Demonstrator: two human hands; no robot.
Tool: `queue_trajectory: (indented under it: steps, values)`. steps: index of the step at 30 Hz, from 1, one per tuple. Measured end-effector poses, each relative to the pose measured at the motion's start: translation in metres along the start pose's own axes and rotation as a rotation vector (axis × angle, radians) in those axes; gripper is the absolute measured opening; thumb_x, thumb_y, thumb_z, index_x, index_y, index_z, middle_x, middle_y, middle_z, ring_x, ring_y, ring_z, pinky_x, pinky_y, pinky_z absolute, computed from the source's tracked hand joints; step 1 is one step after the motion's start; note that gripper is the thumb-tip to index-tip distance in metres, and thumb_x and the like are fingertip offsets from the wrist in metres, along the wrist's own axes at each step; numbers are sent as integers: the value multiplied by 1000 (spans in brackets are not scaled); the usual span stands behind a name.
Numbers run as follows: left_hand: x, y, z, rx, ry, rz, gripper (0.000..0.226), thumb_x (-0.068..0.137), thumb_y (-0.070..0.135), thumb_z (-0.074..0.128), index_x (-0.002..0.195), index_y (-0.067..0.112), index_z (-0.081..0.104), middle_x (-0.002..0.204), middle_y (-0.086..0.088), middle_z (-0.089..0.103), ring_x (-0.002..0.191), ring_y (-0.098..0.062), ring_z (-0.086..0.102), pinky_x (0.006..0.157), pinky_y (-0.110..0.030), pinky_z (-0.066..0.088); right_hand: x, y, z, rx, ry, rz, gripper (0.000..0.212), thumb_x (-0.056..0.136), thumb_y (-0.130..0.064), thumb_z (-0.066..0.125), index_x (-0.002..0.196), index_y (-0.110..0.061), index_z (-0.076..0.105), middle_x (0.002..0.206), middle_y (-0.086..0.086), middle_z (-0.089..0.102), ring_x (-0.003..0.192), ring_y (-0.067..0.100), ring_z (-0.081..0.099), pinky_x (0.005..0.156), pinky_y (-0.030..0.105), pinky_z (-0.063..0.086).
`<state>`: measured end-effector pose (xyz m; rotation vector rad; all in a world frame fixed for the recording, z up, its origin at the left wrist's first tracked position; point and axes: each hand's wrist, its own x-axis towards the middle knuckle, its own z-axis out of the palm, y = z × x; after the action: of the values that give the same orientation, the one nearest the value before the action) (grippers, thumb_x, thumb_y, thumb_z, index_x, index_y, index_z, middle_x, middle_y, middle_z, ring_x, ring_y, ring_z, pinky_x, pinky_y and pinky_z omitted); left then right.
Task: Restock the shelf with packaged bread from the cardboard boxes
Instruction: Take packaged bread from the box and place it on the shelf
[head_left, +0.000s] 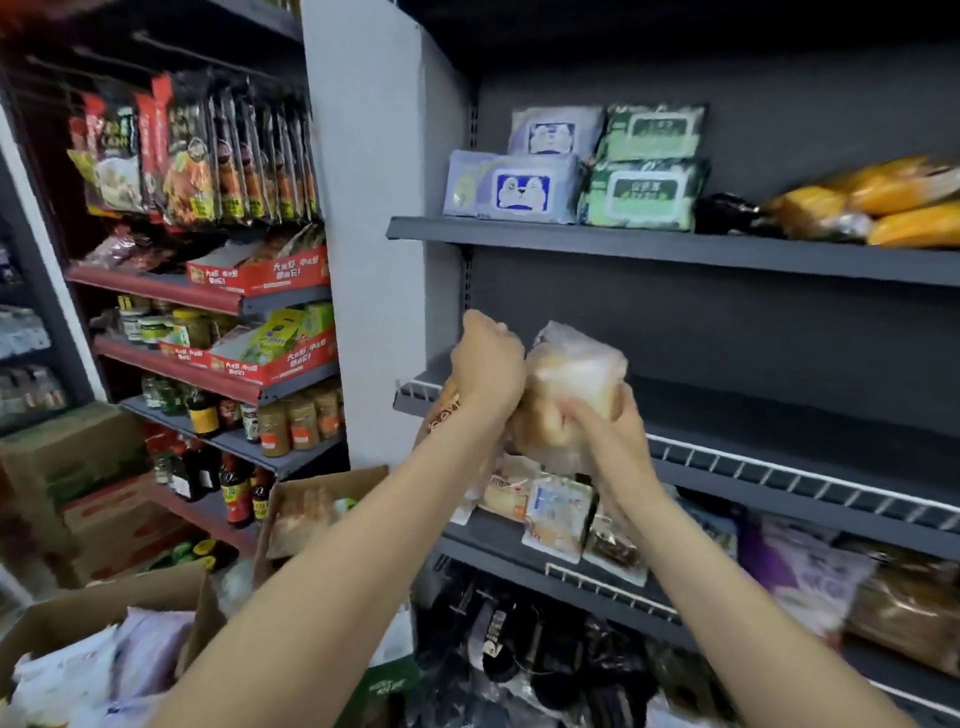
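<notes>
Your right hand (605, 431) grips a clear bag of bread (571, 379) from below, and your left hand (485, 364) curls around its left side, both raised before the middle grey shelf (779, 436). Its label is too blurred to read. The red trays (270, 273) at left carry Chinese lettering. A cardboard box (104, 603) sits lower left.

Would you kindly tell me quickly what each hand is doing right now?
Left hand: fingers curled, apparently gripping a printed bread package, mostly hidden behind the wrist.
Right hand: fingers curled round a clear bag of bread.
</notes>
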<state>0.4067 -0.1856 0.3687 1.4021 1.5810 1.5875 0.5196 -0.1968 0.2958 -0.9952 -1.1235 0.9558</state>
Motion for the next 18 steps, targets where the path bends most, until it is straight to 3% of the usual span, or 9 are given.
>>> queue_trajectory:
  steps: [3, 6, 7, 10, 14, 18]
  values:
    - [-17, 14, 24, -4, -47, 85, 14, 97, 11, 36, 85, 16, 41, 88, -7, 54, 86, -27, 51, 70, -26, 34, -3, -10, -50, 411, 79, 198, 37, 85, -28, 53, 121, -24, 55, 116, 11, 66, 105, 29, 64, 84, 43, 55]
    - [-29, 23, 51, -107, -46, 122, 10, 99, 14, 31, 94, 9, 39, 79, 3, 45, 70, -11, 42, 57, -21, 34, -12, -18, -106, 565, 93, 304, 35, 90, -39, 45, 104, -15, 67, 97, 12, 73, 98, 30, 65, 78, 45, 57]
    - [-32, 26, 62, -128, -45, 130, 13, 100, 15, 29, 94, 9, 38, 78, 4, 45, 67, -8, 40, 53, -17, 34, -14, -17, -125, 582, 125, 315, 37, 89, -44, 48, 103, -15, 68, 100, 12, 73, 100, 30, 65, 74, 44, 58]
    - [-38, 38, 101, -165, -84, 137, 17, 102, 20, 27, 95, 9, 38, 83, 2, 44, 69, -10, 40, 54, -24, 31, -18, -19, -179, 667, 186, 335, 43, 89, -47, 50, 114, -15, 65, 111, 14, 70, 106, 33, 62, 66, 41, 59]
    - [-60, 65, 171, -232, -175, 136, 17, 101, 19, 29, 93, 8, 39, 78, 5, 41, 65, -5, 37, 53, -19, 30, -16, -42, -250, 689, 216, 287, 38, 91, -39, 45, 109, -10, 63, 99, 17, 72, 100, 35, 62, 64, 46, 60]
    - [-96, 104, 255, -295, -213, 205, 19, 102, 20, 30, 88, 9, 36, 73, 5, 39, 63, -7, 36, 55, -25, 30, -2, -63, -340, 638, 240, 247, 69, 77, -62, 54, 127, -15, 55, 124, 19, 61, 113, 37, 58, 71, 48, 59]
